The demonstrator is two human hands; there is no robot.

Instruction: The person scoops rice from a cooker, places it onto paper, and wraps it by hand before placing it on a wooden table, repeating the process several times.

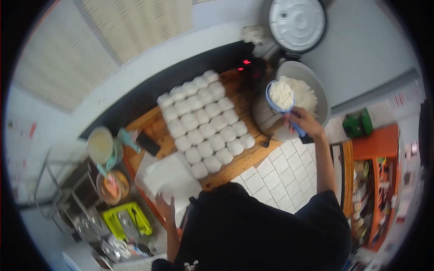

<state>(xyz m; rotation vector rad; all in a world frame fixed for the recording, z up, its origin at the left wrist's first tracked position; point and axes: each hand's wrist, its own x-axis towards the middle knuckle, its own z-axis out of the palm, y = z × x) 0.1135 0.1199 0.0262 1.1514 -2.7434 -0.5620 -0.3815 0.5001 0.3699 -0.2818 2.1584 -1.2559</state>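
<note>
My right hand point(304, 121) grips the handle of a blue scoop point(274, 106). White cooked rice point(281, 93) fills the scoop, which is above the open rice cooker point(322, 90). More rice point(304, 95) lies inside the cooker. At the lower left, my left hand point(166, 207) rests at the near edge of a stack of thin white sheets or bags point(169, 178), fingers spread. Between the hands, many rounded white bundles point(207, 131) sit in close rows on the wooden table point(242, 163).
The cooker's round lid point(297, 23) stands raised at the back. A dark phone-like object point(148, 143) and a turquoise-handled utensil point(129, 140) lie left. Beyond are a tub point(100, 143), a bowl point(101, 186) and a yellow-green basket point(143, 219). An orange shelf point(377, 141) stands right.
</note>
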